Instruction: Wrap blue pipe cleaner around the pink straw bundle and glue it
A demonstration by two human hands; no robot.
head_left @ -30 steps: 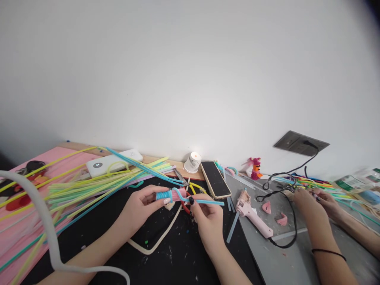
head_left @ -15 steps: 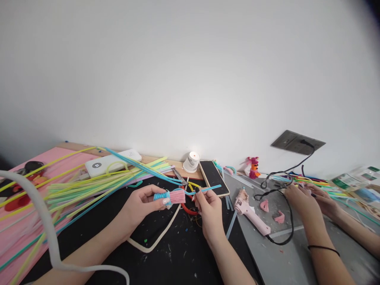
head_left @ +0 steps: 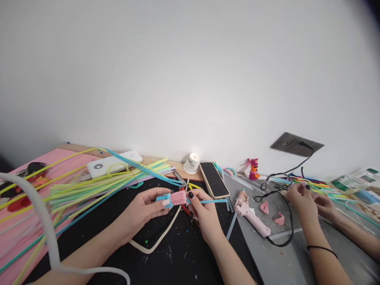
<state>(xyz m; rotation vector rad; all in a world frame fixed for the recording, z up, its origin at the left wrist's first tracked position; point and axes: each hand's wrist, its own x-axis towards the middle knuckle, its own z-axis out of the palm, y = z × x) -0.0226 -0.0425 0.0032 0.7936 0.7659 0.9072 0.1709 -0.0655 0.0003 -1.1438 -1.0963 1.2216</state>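
Observation:
My left hand (head_left: 142, 209) pinches a small pink roll (head_left: 178, 198) that has blue pipe cleaner wound round its left end. My right hand (head_left: 202, 210) grips the free tail of that blue pipe cleaner (head_left: 212, 201), which sticks out to the right, level with the roll. Both hands hover just above the black mat (head_left: 166, 253). Red-handled pliers (head_left: 184, 206) lie under the roll, partly hidden by my fingers.
A heap of coloured pipe cleaners (head_left: 89, 184) and a white power bank (head_left: 114, 162) lie left. A lit candle (head_left: 192, 162), a phone (head_left: 214, 179) and a pink glue gun (head_left: 251, 213) with black cord sit right. Another person's hands (head_left: 305, 200) work further right. A white tube (head_left: 44, 225) crosses near-left.
My right hand has swung the blue tail from up-right down to level and drawn in close to the roll. The left hand keeps hold, barely shifted.

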